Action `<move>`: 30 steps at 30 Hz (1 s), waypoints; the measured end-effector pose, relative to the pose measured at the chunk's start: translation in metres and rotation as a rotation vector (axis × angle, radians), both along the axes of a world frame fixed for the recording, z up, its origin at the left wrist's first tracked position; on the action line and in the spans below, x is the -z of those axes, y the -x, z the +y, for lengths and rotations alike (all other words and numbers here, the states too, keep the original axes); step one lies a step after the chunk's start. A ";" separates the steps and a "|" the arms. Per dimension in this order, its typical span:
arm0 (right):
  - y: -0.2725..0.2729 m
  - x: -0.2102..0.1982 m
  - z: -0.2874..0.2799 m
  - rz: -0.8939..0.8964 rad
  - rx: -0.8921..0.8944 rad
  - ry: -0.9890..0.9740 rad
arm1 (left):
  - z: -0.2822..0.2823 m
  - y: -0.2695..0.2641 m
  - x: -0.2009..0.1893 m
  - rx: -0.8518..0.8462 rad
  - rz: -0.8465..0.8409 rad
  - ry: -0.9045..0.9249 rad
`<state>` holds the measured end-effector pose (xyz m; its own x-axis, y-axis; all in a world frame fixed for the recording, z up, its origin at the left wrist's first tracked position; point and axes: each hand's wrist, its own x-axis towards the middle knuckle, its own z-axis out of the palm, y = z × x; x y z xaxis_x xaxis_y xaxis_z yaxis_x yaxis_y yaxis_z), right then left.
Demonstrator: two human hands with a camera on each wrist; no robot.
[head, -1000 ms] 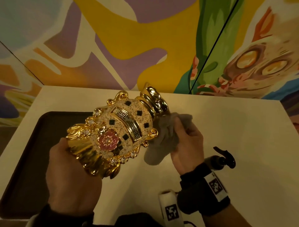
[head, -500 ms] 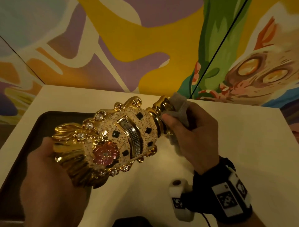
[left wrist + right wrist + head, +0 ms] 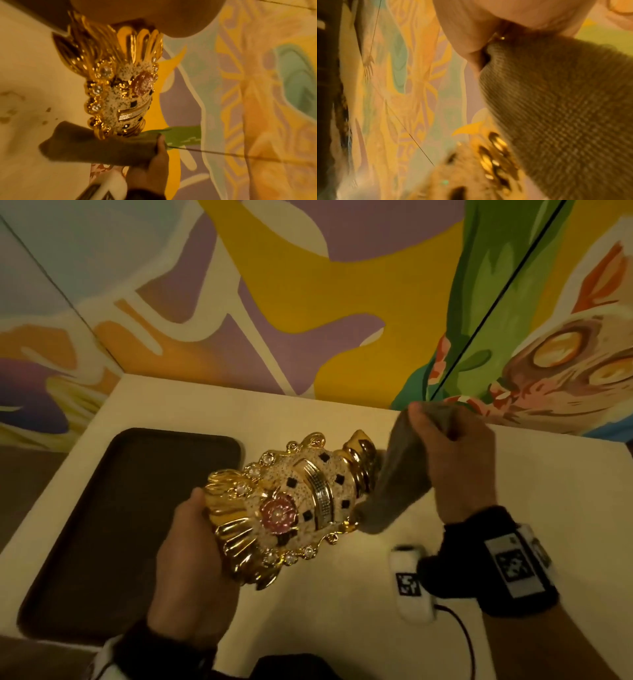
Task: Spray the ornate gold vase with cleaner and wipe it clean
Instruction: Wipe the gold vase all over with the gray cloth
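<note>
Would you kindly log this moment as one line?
left hand: grips vase base | right hand: holds cloth at vase neck | phase: wiping

We are looking at 1 cream-white table [image 3: 308,412], and its far edge is meeting the painted wall [image 3: 308,302]. 1 dark brown tray [image 3: 120,525] with rounded corners is lying flat on the table's left part, close to the left edge. In the left wrist view, several small brownish spots [image 3: 49,109] are marking the pale tabletop. Toward the near right, 1 white block [image 3: 411,587] with a black square marker and a dark cable is showing; we are unable to tell whether it is resting on the table.
</note>
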<state>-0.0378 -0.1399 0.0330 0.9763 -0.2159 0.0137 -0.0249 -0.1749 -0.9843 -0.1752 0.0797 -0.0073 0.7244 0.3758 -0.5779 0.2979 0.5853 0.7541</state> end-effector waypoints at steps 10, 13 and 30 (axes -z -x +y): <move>0.054 -0.059 0.010 -0.268 -0.495 -0.533 | -0.011 -0.026 -0.015 0.038 -0.040 0.137; 0.069 -0.055 0.045 -0.343 -0.742 -0.291 | -0.013 -0.025 -0.015 0.058 -0.066 0.226; 0.105 -0.002 0.118 -0.448 -0.716 1.136 | -0.022 -0.021 -0.021 -0.103 -0.256 0.428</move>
<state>-0.1429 -0.0219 0.0348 0.7347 0.6553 0.1755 0.6783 -0.7066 -0.2016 -0.1538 0.0578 0.0136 0.8345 0.2209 -0.5049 0.0598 0.8745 0.4814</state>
